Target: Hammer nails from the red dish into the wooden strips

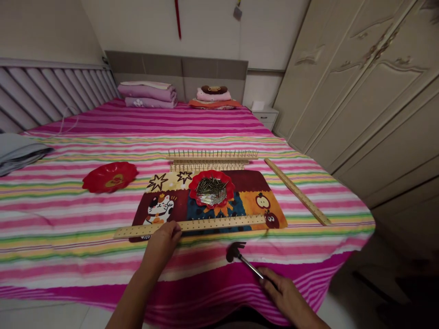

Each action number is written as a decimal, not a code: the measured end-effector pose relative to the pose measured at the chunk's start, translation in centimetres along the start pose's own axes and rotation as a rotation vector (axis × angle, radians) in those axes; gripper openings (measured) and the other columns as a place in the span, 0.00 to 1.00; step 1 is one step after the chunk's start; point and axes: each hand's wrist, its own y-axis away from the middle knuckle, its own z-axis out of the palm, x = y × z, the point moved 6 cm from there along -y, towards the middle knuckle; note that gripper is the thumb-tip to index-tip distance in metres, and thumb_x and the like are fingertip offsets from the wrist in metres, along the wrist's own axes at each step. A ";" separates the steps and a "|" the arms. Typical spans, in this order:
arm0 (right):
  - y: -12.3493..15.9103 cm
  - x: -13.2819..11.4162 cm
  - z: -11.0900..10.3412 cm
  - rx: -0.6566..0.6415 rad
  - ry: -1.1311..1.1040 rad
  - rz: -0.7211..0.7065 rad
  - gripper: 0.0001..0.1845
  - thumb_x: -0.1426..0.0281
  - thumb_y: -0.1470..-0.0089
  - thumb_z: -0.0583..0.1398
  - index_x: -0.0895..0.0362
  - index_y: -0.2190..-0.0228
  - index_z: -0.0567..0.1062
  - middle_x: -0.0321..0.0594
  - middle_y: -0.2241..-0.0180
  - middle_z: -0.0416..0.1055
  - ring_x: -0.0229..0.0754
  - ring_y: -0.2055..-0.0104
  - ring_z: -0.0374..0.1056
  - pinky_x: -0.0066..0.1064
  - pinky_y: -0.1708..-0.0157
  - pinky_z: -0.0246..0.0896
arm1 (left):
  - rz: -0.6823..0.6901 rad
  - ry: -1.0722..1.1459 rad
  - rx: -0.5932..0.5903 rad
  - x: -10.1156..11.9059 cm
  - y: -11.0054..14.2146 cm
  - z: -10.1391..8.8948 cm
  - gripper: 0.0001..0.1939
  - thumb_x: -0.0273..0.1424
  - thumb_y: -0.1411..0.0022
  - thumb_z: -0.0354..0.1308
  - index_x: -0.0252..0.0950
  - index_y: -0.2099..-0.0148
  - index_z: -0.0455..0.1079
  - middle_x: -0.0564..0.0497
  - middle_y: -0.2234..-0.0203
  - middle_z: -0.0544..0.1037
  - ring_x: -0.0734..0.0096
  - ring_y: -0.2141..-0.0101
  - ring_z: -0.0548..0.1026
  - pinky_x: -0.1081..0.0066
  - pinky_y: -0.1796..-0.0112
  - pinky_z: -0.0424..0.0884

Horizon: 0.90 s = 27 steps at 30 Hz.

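Note:
My left hand (163, 241) rests with closed fingers on a long wooden strip (192, 225) that lies across the near edge of a colourful cartoon mat (164, 201); a row of nails stands along the strip's right part. My right hand (283, 292) grips the handle of a small hammer (240, 257), whose dark head hovers just above the striped bedspread, below the strip. A red plate full of loose nails (211, 188) sits on the mat behind the strip.
Two more nailed wooden strips (211, 160) lie behind the plate. A bare wooden strip (297, 192) lies diagonally at the right. An empty red plate (109, 176) is at the left. Folded bedding (148, 93) lies by the headboard; a wardrobe (370, 82) stands at the right.

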 end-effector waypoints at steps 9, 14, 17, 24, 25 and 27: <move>0.1 0.7 0.2 0.002 0.040 0.034 0.21 0.60 0.45 0.51 0.57 0.56 0.74 0.44 0.59 0.76 0.48 0.58 0.72 0.33 0.59 0.67 | 0.060 -0.117 -0.188 0.4 2.5 4.0 0.13 0.29 0.40 0.45 0.38 0.63 0.72 0.48 0.66 0.74 0.69 0.63 0.72 0.72 0.63 0.63; 0.1 0.6 0.2 0.020 0.046 0.018 0.21 0.60 0.46 0.52 0.56 0.57 0.74 0.43 0.60 0.77 0.48 0.59 0.72 0.33 0.60 0.67 | -0.012 -0.235 -0.258 0.8 2.3 4.3 0.12 0.28 0.40 0.45 0.35 0.63 0.70 0.45 0.65 0.73 0.67 0.63 0.72 0.70 0.63 0.63; 0.1 0.4 0.2 0.013 0.054 0.030 0.21 0.59 0.46 0.51 0.56 0.57 0.74 0.43 0.59 0.77 0.47 0.58 0.72 0.32 0.60 0.67 | -0.013 -0.262 -0.272 0.8 2.4 4.5 0.13 0.27 0.40 0.44 0.35 0.59 0.68 0.44 0.64 0.74 0.65 0.62 0.73 0.69 0.63 0.64; 0.1 0.9 0.3 -0.003 0.089 0.050 0.24 0.58 0.46 0.51 0.59 0.54 0.73 0.45 0.56 0.75 0.48 0.55 0.70 0.34 0.55 0.64 | -0.036 -0.183 -0.193 -0.2 2.7 5.4 0.17 0.27 0.38 0.40 0.37 0.51 0.65 0.44 0.56 0.72 0.65 0.60 0.73 0.69 0.62 0.65; 0.1 0.9 0.4 -0.006 0.087 0.048 0.24 0.58 0.45 0.51 0.58 0.55 0.73 0.45 0.56 0.75 0.48 0.55 0.71 0.33 0.55 0.64 | -0.029 -0.179 -0.196 -0.2 2.6 5.4 0.16 0.27 0.38 0.41 0.37 0.52 0.66 0.44 0.57 0.72 0.65 0.60 0.73 0.68 0.62 0.65; 0.1 1.0 0.4 -0.008 0.086 0.042 0.23 0.59 0.45 0.51 0.58 0.55 0.73 0.44 0.57 0.75 0.48 0.56 0.71 0.33 0.57 0.65 | -0.013 -0.186 -0.225 -0.1 2.3 5.3 0.15 0.27 0.39 0.41 0.38 0.55 0.68 0.44 0.58 0.73 0.65 0.60 0.73 0.68 0.61 0.65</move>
